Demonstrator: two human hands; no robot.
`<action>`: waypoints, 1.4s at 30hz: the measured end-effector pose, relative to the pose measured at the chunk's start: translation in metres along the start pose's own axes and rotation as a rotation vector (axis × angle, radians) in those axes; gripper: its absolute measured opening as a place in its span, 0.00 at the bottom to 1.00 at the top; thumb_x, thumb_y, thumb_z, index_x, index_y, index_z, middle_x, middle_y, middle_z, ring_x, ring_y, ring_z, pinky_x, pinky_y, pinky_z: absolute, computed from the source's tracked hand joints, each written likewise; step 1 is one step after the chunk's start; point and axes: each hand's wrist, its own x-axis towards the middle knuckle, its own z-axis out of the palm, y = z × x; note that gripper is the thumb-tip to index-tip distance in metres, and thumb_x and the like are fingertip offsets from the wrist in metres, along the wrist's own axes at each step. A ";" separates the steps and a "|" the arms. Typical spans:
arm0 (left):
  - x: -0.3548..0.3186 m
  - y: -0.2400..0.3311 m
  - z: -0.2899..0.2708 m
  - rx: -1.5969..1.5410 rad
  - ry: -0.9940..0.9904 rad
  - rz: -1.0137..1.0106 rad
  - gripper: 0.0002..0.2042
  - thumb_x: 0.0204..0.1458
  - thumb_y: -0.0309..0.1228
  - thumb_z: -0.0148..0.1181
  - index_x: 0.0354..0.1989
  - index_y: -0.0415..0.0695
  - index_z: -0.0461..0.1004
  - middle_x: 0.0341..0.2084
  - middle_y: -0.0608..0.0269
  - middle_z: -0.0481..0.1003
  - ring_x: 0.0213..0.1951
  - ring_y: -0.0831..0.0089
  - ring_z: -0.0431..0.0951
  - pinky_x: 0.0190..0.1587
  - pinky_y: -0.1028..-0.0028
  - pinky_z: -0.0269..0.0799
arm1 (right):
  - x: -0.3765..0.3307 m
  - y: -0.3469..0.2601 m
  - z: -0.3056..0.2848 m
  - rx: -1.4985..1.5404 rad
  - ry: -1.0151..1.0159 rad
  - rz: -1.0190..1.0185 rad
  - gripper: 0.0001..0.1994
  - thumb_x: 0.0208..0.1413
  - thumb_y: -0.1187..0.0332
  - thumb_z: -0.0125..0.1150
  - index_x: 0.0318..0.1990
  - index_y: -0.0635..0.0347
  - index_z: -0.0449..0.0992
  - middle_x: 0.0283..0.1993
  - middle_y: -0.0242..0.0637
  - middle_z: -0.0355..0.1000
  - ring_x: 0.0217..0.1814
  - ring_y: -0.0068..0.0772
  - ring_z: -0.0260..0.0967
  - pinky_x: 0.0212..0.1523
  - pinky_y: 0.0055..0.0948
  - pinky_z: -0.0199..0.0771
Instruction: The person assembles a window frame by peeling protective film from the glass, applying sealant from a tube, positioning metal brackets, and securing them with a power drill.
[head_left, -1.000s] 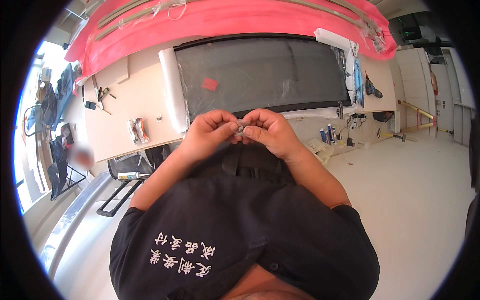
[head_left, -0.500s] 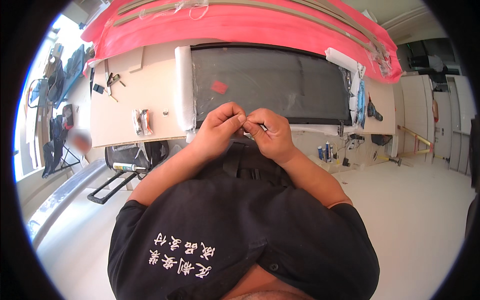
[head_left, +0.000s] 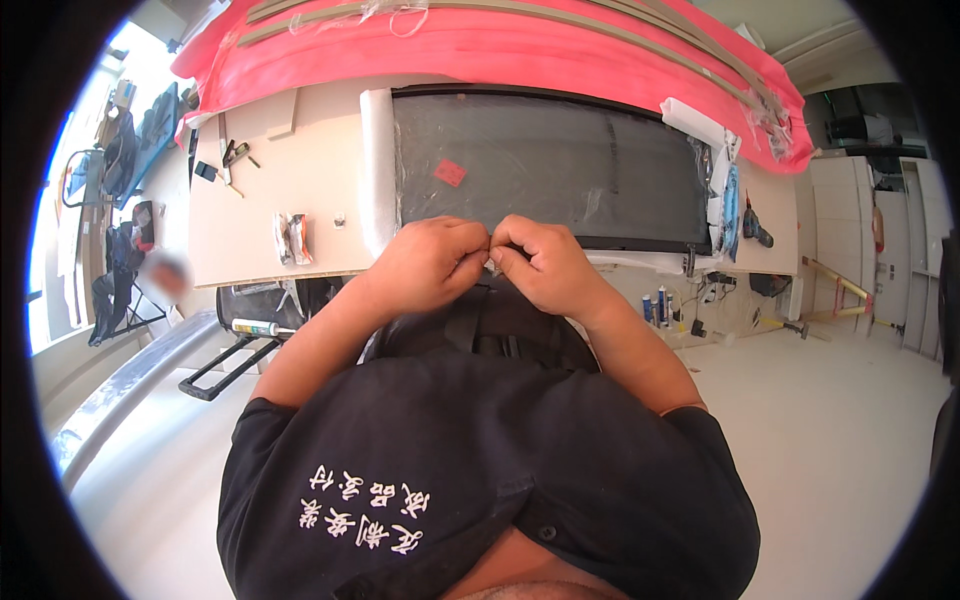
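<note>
Both my hands meet in front of my body, at the near edge of a dark glass panel (head_left: 540, 150) with a black frame. My left hand (head_left: 432, 262) is closed, its thumb and fingers pinched together. Fingertip to fingertip with it, my right hand (head_left: 540, 262) pinches too, thumb against forefinger. Whatever sits between the fingertips is too small and too hidden to name. A red square label (head_left: 449, 173) lies on the panel's left part. White foam wrap (head_left: 378, 175) covers the panel's left end.
The panel rests on a pale board worktop (head_left: 325, 180). On it lie small packets (head_left: 292, 239), hand tools (head_left: 233, 155) and, at the right, a drill (head_left: 757, 228). Long strips lie on pink sheeting (head_left: 330, 65) beyond. A sealant tube (head_left: 256, 327) rests by a bag's black handle (head_left: 225, 372).
My left hand has turned so that more of its back shows, while the fingertips of both hands stay together. The view has shifted slightly, moving the worktop a little to the right.
</note>
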 end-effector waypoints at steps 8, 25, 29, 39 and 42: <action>0.011 -0.008 0.021 0.173 0.216 0.103 0.03 0.43 0.23 0.60 0.24 0.41 0.71 0.22 0.56 0.72 0.28 0.54 0.73 0.33 0.60 0.69 | 0.001 0.020 0.022 0.608 0.169 0.174 0.05 0.64 0.73 0.56 0.35 0.62 0.72 0.25 0.32 0.70 0.25 0.21 0.66 0.27 0.25 0.67; -0.094 -0.080 -0.030 0.393 -0.105 -0.262 0.05 0.45 0.27 0.65 0.24 0.44 0.74 0.23 0.54 0.74 0.30 0.51 0.77 0.35 0.56 0.72 | 0.009 0.027 -0.007 0.959 0.250 0.089 0.10 0.68 0.64 0.61 0.47 0.61 0.77 0.32 0.32 0.75 0.32 0.24 0.72 0.34 0.25 0.71; -0.194 -0.125 -0.038 0.626 -0.621 -0.698 0.08 0.51 0.34 0.64 0.28 0.42 0.78 0.29 0.52 0.80 0.36 0.49 0.80 0.40 0.55 0.74 | 0.008 0.031 -0.007 0.893 0.164 0.143 0.10 0.68 0.66 0.60 0.48 0.63 0.78 0.32 0.31 0.73 0.32 0.22 0.70 0.34 0.25 0.72; -0.042 -0.025 -0.005 -1.074 0.307 -0.636 0.16 0.68 0.39 0.52 0.50 0.38 0.75 0.45 0.57 0.78 0.46 0.65 0.78 0.51 0.67 0.76 | 0.024 -0.015 0.012 0.186 -0.057 0.044 0.14 0.62 0.75 0.64 0.55 0.62 0.77 0.35 0.29 0.73 0.35 0.19 0.70 0.38 0.24 0.75; -0.024 -0.012 0.000 -1.611 0.298 -0.661 0.19 0.71 0.41 0.45 0.53 0.38 0.73 0.48 0.56 0.77 0.49 0.65 0.77 0.53 0.67 0.74 | 0.027 -0.024 0.020 -0.149 -0.025 -0.089 0.20 0.55 0.77 0.69 0.56 0.59 0.76 0.35 0.33 0.76 0.35 0.25 0.75 0.37 0.27 0.76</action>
